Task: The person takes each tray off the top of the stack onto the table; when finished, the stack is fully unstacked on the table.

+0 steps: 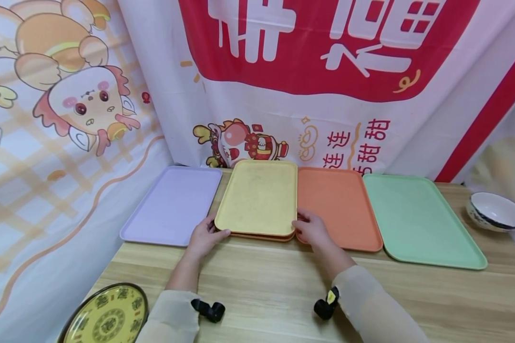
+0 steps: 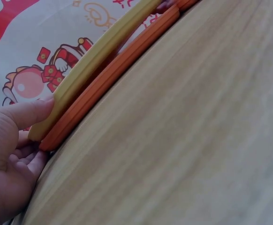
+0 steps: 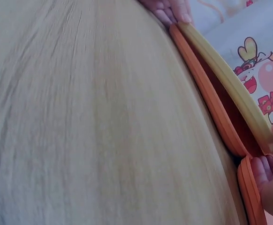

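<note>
A yellow tray [image 1: 259,197] lies over an orange tray [image 2: 113,70] at the middle of the table, and a dark gap shows between their front rims. My left hand [image 1: 204,238] grips the yellow tray's front left corner, thumb on its rim; the other fingers curl underneath, beside the orange tray's corner. At the front right corner, my right hand [image 1: 313,230] pinches the yellow tray's edge, its lower fingers curled under the rim in the right wrist view. Just right of the pair lies another orange tray [image 1: 339,209], partly behind my right hand.
A lilac tray [image 1: 171,205] lies to the left and a green tray [image 1: 422,221] to the right. A white bowl [image 1: 498,209] stands at the far right. The patterned yellow plate [image 1: 107,317] is at the near left. Printed cloth [image 1: 249,105] hangs behind the wooden table [image 1: 257,281].
</note>
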`<control>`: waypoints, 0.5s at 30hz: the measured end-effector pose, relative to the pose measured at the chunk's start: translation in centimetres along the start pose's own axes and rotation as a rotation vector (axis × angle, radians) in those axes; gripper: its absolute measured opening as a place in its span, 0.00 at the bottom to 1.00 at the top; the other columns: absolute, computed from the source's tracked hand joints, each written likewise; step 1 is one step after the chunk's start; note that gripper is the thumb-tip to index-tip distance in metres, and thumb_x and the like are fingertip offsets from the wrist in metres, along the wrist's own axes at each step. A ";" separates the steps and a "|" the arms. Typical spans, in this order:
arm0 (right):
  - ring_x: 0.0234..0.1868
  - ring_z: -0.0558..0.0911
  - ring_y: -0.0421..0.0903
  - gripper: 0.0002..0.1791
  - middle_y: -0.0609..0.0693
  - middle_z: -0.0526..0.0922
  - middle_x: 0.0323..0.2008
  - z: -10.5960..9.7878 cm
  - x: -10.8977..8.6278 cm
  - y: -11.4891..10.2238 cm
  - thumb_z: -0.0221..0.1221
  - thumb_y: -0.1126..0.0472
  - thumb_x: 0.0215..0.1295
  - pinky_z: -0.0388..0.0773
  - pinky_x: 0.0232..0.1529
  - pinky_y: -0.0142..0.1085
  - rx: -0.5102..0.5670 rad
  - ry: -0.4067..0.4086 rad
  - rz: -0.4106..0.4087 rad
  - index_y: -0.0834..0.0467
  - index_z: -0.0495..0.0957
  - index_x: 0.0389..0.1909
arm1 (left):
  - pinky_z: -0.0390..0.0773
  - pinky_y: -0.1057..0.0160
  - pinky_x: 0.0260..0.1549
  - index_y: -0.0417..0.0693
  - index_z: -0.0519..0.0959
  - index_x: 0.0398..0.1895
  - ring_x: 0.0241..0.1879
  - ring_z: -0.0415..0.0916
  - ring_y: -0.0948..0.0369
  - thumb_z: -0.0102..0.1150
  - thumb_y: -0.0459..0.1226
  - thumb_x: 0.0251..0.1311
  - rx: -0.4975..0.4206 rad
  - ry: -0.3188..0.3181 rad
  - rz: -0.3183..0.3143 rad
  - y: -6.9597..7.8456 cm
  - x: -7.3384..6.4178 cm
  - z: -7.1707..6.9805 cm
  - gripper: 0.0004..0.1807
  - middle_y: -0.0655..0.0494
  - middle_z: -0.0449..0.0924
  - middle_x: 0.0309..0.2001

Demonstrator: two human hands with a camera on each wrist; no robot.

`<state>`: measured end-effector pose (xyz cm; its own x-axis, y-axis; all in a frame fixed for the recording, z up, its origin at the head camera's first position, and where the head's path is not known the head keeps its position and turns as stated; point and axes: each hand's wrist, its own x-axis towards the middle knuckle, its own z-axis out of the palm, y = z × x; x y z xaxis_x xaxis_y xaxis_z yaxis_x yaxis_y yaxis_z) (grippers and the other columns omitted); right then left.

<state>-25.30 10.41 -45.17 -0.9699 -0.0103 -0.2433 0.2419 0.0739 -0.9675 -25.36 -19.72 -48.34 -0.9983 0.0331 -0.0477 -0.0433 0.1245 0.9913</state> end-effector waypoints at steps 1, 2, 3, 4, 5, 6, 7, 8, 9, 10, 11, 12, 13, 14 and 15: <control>0.39 0.77 0.39 0.31 0.62 0.70 0.66 0.1 -0.1 -0.1 0.53 0.68 0.68 0.78 0.33 0.26 0.009 0.001 -0.002 0.62 0.61 0.72 | 0.61 0.54 0.73 0.31 0.57 0.72 0.74 0.55 0.45 0.64 0.26 0.56 0.002 -0.001 0.001 0.0 0.0 0.0 0.41 0.34 0.57 0.73; 0.43 0.77 0.41 0.31 0.62 0.69 0.67 0.1 -0.1 -0.1 0.53 0.68 0.69 0.78 0.36 0.27 0.021 0.001 -0.006 0.62 0.60 0.73 | 0.61 0.54 0.73 0.31 0.57 0.72 0.74 0.55 0.45 0.64 0.26 0.56 0.002 -0.002 0.002 0.0 0.1 0.0 0.41 0.34 0.57 0.73; 0.47 0.77 0.43 0.32 0.62 0.68 0.68 0.2 -0.1 -0.1 0.52 0.68 0.69 0.79 0.39 0.29 0.034 0.004 -0.009 0.61 0.59 0.73 | 0.61 0.54 0.73 0.31 0.57 0.72 0.74 0.56 0.45 0.64 0.26 0.56 0.003 -0.003 0.002 0.0 0.1 -0.1 0.41 0.34 0.57 0.73; 0.51 0.76 0.45 0.32 0.62 0.67 0.69 0.3 -0.1 -0.1 0.52 0.67 0.70 0.80 0.45 0.31 0.052 0.000 -0.010 0.61 0.58 0.74 | 0.61 0.54 0.73 0.30 0.57 0.72 0.74 0.56 0.45 0.65 0.26 0.56 0.001 -0.003 0.002 0.0 0.1 -0.1 0.41 0.34 0.57 0.73; 0.54 0.75 0.48 0.33 0.63 0.65 0.70 0.4 -0.2 -0.2 0.50 0.67 0.70 0.80 0.50 0.35 0.083 -0.009 -0.012 0.61 0.55 0.75 | 0.61 0.53 0.73 0.30 0.57 0.72 0.74 0.55 0.44 0.64 0.26 0.56 0.001 -0.006 0.004 0.1 0.1 -0.1 0.41 0.33 0.57 0.73; 0.56 0.74 0.50 0.33 0.63 0.63 0.71 0.6 -0.2 -0.2 0.50 0.68 0.71 0.79 0.55 0.38 0.116 -0.014 -0.012 0.61 0.53 0.75 | 0.61 0.54 0.72 0.30 0.57 0.72 0.74 0.55 0.45 0.65 0.26 0.56 0.001 -0.004 0.001 0.1 0.0 -0.1 0.41 0.33 0.57 0.73; 0.59 0.72 0.51 0.34 0.65 0.62 0.72 0.7 -0.3 -0.2 0.49 0.68 0.71 0.77 0.61 0.42 0.153 -0.028 -0.017 0.62 0.50 0.76 | 0.61 0.54 0.72 0.30 0.57 0.72 0.74 0.55 0.45 0.65 0.26 0.56 0.002 -0.002 0.002 0.2 0.0 -0.1 0.41 0.33 0.57 0.73; 0.60 0.72 0.52 0.35 0.66 0.61 0.72 0.9 -0.3 -0.2 0.47 0.68 0.72 0.75 0.64 0.46 0.196 -0.043 -0.017 0.61 0.48 0.77 | 0.61 0.54 0.72 0.30 0.57 0.72 0.74 0.55 0.45 0.65 0.26 0.56 0.001 -0.002 0.001 0.2 0.0 -0.1 0.41 0.33 0.57 0.73; 0.60 0.72 0.52 0.35 0.66 0.59 0.72 1.1 -0.3 -0.2 0.47 0.68 0.73 0.73 0.66 0.49 0.225 -0.055 -0.015 0.60 0.46 0.77 | 0.61 0.54 0.73 0.30 0.57 0.72 0.74 0.55 0.45 0.65 0.27 0.57 0.001 -0.002 -0.001 0.2 0.0 -0.1 0.41 0.33 0.57 0.73; 0.60 0.72 0.53 0.36 0.66 0.59 0.72 1.3 -0.4 -0.2 0.46 0.68 0.73 0.72 0.67 0.52 0.253 -0.072 -0.012 0.59 0.45 0.78 | 0.61 0.53 0.73 0.30 0.57 0.72 0.74 0.55 0.44 0.65 0.27 0.57 0.002 -0.001 0.000 0.3 -0.1 -0.1 0.41 0.33 0.57 0.73; 0.59 0.72 0.53 0.36 0.65 0.59 0.72 1.4 -0.4 -0.2 0.46 0.69 0.73 0.72 0.66 0.54 0.276 -0.090 -0.013 0.58 0.43 0.78 | 0.61 0.53 0.73 0.30 0.57 0.72 0.74 0.54 0.44 0.64 0.27 0.57 0.004 -0.002 -0.001 0.3 -0.1 -0.1 0.41 0.33 0.56 0.73; 0.59 0.73 0.54 0.36 0.65 0.59 0.72 1.6 -0.4 -0.2 0.45 0.69 0.73 0.74 0.65 0.55 0.288 -0.104 -0.012 0.56 0.42 0.78 | 0.61 0.53 0.73 0.31 0.57 0.72 0.74 0.55 0.45 0.65 0.27 0.57 0.005 0.000 -0.004 0.3 -0.1 -0.2 0.41 0.34 0.57 0.73; 0.59 0.74 0.55 0.37 0.64 0.59 0.73 1.7 -0.5 -0.2 0.45 0.70 0.73 0.75 0.63 0.55 0.299 -0.116 -0.013 0.55 0.41 0.78 | 0.60 0.53 0.73 0.31 0.57 0.72 0.74 0.55 0.45 0.65 0.28 0.57 0.007 -0.001 -0.005 0.3 -0.1 -0.2 0.40 0.34 0.57 0.73; 0.59 0.74 0.55 0.38 0.62 0.59 0.73 1.8 -0.5 -0.2 0.45 0.72 0.72 0.77 0.61 0.55 0.302 -0.122 -0.012 0.54 0.41 0.78 | 0.60 0.53 0.73 0.32 0.58 0.72 0.74 0.55 0.45 0.65 0.28 0.57 0.008 -0.001 -0.008 0.3 -0.1 -0.2 0.40 0.34 0.57 0.73; 0.59 0.74 0.56 0.39 0.61 0.58 0.74 1.9 -0.5 -0.1 0.44 0.73 0.72 0.79 0.59 0.55 0.300 -0.128 -0.016 0.53 0.41 0.78 | 0.60 0.53 0.73 0.32 0.58 0.72 0.74 0.55 0.44 0.65 0.28 0.57 0.010 0.000 -0.009 0.3 -0.2 -0.2 0.40 0.34 0.57 0.73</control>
<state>-24.81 8.47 -45.08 -0.9669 -0.1361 -0.2157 0.2422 -0.2243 -0.9439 -25.19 -19.87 -48.03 -0.9979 0.0321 -0.0565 -0.0517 0.1348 0.9895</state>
